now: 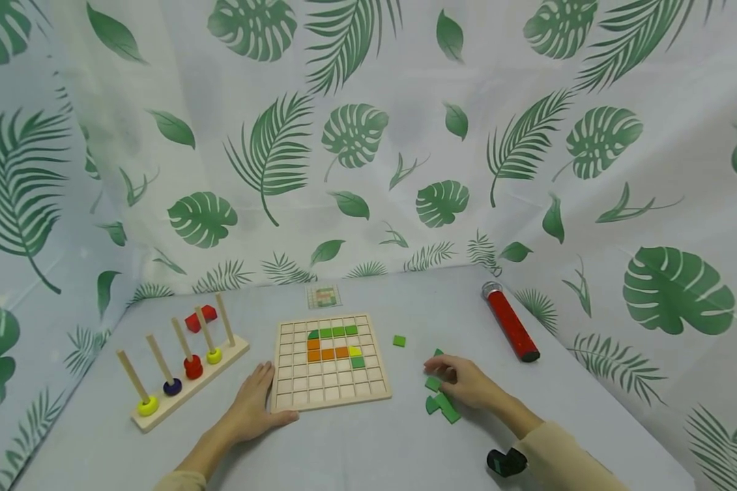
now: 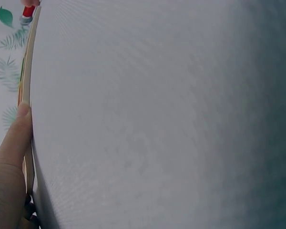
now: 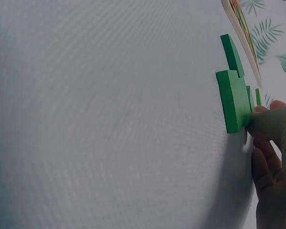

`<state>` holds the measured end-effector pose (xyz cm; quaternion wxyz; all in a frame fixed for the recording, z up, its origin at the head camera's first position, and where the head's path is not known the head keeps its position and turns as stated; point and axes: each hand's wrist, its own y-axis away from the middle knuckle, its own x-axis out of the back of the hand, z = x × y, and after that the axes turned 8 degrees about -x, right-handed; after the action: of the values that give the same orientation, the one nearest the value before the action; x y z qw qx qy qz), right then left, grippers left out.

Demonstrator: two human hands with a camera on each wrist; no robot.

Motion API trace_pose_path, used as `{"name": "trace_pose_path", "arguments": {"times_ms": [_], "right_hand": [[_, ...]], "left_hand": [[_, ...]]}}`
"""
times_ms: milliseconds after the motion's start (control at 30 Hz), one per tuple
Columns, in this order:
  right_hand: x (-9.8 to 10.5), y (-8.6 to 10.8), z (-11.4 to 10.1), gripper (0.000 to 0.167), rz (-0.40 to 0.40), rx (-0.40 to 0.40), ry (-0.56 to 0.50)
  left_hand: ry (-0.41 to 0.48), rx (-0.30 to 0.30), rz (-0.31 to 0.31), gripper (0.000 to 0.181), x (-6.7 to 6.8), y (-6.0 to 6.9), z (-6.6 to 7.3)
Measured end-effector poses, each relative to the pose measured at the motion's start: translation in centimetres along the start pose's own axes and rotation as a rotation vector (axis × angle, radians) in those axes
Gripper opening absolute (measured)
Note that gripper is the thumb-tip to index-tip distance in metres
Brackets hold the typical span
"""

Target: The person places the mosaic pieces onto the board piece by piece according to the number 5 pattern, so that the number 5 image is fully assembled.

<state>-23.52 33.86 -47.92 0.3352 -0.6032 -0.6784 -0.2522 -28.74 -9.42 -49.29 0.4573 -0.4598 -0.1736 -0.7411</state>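
Observation:
My left hand (image 1: 254, 402) rests at the near left corner of a wooden grid board (image 1: 331, 399), fingers along its left side and thumb (image 2: 20, 129) against its front edge. Green, orange and yellow tiles (image 1: 327, 354) lie in the board's upper cells. To the right of the board, my right hand (image 1: 467, 382) is low over loose green pieces, its fingers loosely bent. Near it are a green square (image 1: 432, 384), a rounded green piece (image 1: 432, 405) and a longer green block (image 3: 233, 102). Another green piece (image 1: 438, 352) is partly hidden behind the fingers. No piece shows between them.
A lone green square (image 1: 399, 341) lies between board and right hand. A pattern card (image 1: 323, 296) is behind the board. On the left are a peg stand (image 1: 187, 389) with rings and a red block (image 1: 200, 318). A red microphone (image 1: 510, 324) and a black object (image 1: 506, 462) lie right.

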Motion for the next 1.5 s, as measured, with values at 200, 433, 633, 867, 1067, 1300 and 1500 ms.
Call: {"name": "trace_pose_path", "arguments": {"times_ms": [200, 433, 633, 867, 1067, 1300, 1500], "right_hand": [[0.0, 0.0, 0.0, 0.036, 0.019, -0.027, -0.022], [-0.3, 0.0, 0.0, 0.034, 0.066, -0.044, -0.045], [-0.7, -0.6, -0.3, 0.031, 0.153, -0.001, -0.051], [-1.5, -1.7, -1.4, 0.031, 0.222, 0.015, -0.074], [-2.7, -2.9, -2.9, 0.031, 0.238, 0.046, -0.094], [-4.3, -3.8, -4.2, 0.031, 0.238, 0.089, -0.142], [-5.5, -4.4, -5.3, 0.033, 0.222, 0.083, -0.172]], "left_hand": [[0.0, -0.005, -0.004, 0.113, 0.0, 0.0, 0.1], [0.005, 0.006, -0.004, 0.114, 0.1, 0.0, 0.3], [0.011, 0.017, -0.005, 0.115, 0.3, 0.2, 0.3], [0.03, 0.01, -0.001, 0.112, 0.2, 0.1, 0.1], [0.027, 0.0, 0.013, 0.113, 0.1, 0.0, -0.1], [0.03, -0.005, 0.022, 0.113, 0.0, 0.0, -0.2], [0.028, -0.006, 0.024, 0.114, 0.0, 0.1, -0.3]]}}
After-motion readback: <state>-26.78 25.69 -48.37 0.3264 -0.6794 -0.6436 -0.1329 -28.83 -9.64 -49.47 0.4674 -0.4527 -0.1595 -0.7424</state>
